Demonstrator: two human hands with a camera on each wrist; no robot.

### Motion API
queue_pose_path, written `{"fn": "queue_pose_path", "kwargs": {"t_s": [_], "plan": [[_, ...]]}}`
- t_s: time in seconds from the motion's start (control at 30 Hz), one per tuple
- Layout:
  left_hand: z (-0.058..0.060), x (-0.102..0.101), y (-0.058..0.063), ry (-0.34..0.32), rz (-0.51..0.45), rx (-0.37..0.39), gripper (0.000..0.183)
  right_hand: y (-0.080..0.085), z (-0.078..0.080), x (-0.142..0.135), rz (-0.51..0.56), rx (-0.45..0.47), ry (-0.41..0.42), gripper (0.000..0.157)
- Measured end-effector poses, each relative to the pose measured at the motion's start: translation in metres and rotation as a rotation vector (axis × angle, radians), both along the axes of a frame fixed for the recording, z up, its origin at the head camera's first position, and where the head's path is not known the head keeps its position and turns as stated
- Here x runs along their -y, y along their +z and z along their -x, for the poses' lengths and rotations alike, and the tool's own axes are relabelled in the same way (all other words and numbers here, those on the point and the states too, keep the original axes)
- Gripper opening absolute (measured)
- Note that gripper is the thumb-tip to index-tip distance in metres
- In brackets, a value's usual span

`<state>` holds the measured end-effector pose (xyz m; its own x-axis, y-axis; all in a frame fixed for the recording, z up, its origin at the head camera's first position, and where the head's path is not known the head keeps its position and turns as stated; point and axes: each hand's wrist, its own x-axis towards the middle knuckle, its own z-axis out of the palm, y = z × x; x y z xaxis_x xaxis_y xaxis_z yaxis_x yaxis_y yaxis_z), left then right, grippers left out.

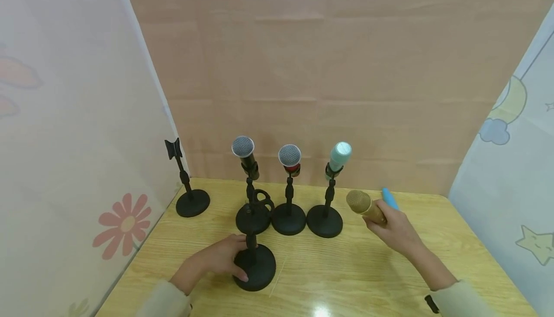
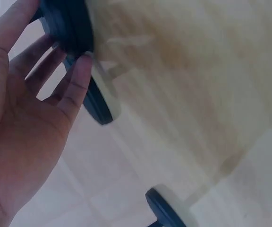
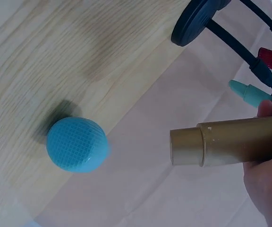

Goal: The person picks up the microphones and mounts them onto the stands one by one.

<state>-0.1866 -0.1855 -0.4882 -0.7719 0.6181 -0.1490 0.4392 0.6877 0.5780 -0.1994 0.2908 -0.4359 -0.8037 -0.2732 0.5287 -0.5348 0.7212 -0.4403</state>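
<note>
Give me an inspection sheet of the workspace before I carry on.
Surface: wood-grain table, glare spot near the front.
Job's things: three stands in a row hold a black microphone, a red microphone and a teal microphone; the far-left stand has an empty clip; a near stand is in front; a blue microphone is at right, partly hidden in the head view.
Clutter: nothing seen.
Left hand: grips the near stand at its base.
Right hand: holds a gold microphone, off the table.
Cables: nothing seen.
Surroundings: tan backdrop behind; flower-print panel left, moon-and-star panel right.
</note>
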Motion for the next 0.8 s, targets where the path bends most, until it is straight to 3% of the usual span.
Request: {"fn": "queue_pose_path", "kwargs": {"t_s": [0.17,0.47,0.8], "plan": [[-0.009,-0.013,0.0,0.01,0.004,-0.008,0.087,0.002,-0.001,0.011,0.036,-0.06,-0.004,0.033],[-0.019,-0.042,-0.006,0.0,0.096,-0.107,0.092,0.012,-0.004,0.026,0.118,-0.129,-0.022,0.036],[-0.027,-0.047,0.004,-0.082,0.099,-0.14,0.076,0.014,-0.005,0.032,0.107,-0.148,0.0,0.039]]}}
